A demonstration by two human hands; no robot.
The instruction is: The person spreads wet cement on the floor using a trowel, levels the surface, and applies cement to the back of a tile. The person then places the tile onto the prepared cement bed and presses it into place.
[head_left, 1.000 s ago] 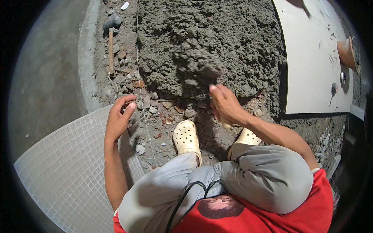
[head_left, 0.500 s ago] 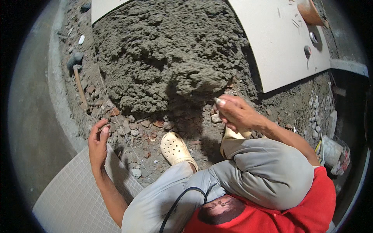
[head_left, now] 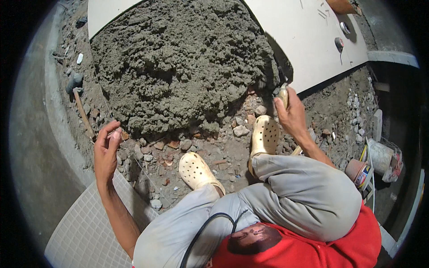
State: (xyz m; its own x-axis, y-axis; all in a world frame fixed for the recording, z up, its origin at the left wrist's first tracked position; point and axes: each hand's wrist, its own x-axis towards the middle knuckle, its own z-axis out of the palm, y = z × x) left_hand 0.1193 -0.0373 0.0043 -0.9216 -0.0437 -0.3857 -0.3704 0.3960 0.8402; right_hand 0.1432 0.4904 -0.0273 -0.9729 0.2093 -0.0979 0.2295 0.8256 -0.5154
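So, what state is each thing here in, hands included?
Tool with pale rounded handle: gripped, far end hard to make out
Bare right hand: closed around the handle
Bare left hand: fingers curled, unclear if holding anything
Rough grey mortar: lumpy, unsmoothed
Grey-headed hammer with brown handle: lying down, not held
Large smooth cream tile: lying, small items on it
Pale grid-patterned panel: grid side up
Cream perforated clogs: both worn

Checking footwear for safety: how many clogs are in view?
2: the left cream clog, below the grey mortar, and the right cream clog, near the right hand. No others show.
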